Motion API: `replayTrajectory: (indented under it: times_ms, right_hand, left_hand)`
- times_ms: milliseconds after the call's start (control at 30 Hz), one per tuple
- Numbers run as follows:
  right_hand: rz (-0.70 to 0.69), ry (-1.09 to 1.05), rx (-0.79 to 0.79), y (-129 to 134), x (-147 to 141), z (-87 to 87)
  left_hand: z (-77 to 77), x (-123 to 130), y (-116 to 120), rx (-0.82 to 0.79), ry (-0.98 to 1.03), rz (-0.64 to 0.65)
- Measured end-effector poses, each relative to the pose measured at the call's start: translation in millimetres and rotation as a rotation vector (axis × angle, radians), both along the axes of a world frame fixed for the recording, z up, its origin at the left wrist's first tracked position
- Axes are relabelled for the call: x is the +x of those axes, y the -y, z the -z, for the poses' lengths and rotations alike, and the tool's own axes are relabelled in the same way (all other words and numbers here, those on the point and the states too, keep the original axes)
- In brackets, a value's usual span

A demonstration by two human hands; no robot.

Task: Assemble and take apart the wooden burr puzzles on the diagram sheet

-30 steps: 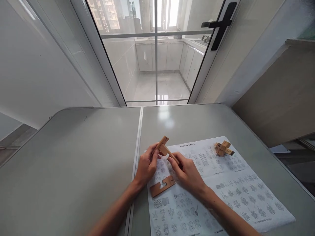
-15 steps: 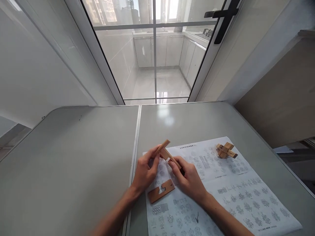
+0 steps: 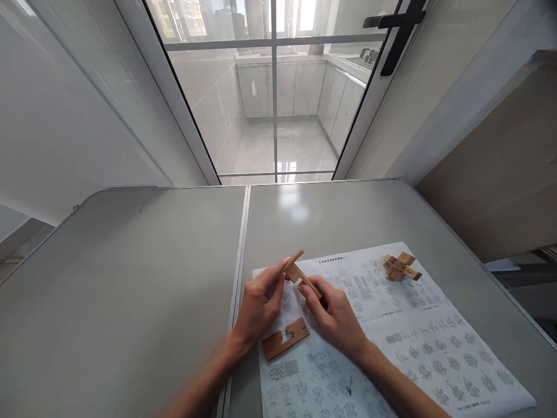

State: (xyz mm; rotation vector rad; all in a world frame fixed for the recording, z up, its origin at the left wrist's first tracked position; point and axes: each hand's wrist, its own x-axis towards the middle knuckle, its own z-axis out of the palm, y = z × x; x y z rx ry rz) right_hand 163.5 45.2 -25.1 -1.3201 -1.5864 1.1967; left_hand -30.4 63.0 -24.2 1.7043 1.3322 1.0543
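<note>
My left hand (image 3: 261,299) pinches a flat wooden puzzle piece (image 3: 295,259) by its lower end, so it tilts up to the right. In my right hand (image 3: 334,313) is a second wooden puzzle piece (image 3: 310,283), gripped near its lower right end. The two pieces meet in front of my fingertips; whether they interlock I cannot tell. Below my hands a loose notched wooden piece (image 3: 272,347) lies on the printed sheet (image 3: 374,342). Toward the sheet's far right corner sits a small cluster of crossed wooden pieces (image 3: 398,267) with numbers on them.
The sheet, covered in small printed diagrams, lies on the right half of a grey table (image 3: 174,261). A pale seam strip (image 3: 239,255) divides the tabletop. Beyond the far edge stands a glass door (image 3: 300,104) with a black handle (image 3: 398,29).
The piece in my left hand has turned and now shows more of its narrow edge. My left fingers have shifted slightly to the right. The right hand barely moves.
</note>
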Motion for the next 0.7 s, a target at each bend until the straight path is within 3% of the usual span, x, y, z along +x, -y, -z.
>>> replayTrajectory:
  times_ms: [700]
  right_hand:
    - [-0.018, -0.014, -0.023, 0.3, 3.2, -0.9]
  left_hand:
    - [2.0, -4.0, -1.4, 0.015, -0.029, 0.076]
